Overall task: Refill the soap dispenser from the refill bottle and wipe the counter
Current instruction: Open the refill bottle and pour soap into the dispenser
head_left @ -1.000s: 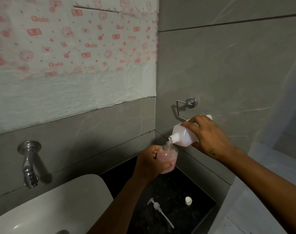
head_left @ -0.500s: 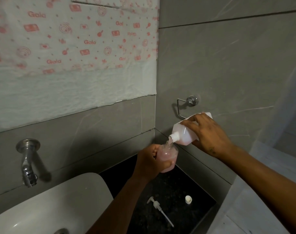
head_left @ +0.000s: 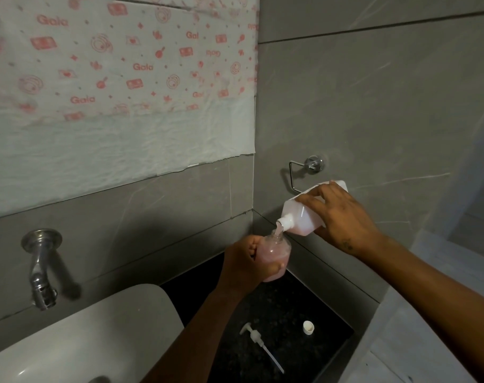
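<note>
Hands around dispenser, refill bottle

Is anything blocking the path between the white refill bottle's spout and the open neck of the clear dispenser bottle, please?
Nothing visible does. The white refill bottle, tilted by the right hand, pours straight into the clear dispenser bottle held by the left hand.

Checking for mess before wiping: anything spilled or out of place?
No spill shows. The pump and white cap lie loose on the black counter, expected mid-refill. Nothing else stands out.
</note>
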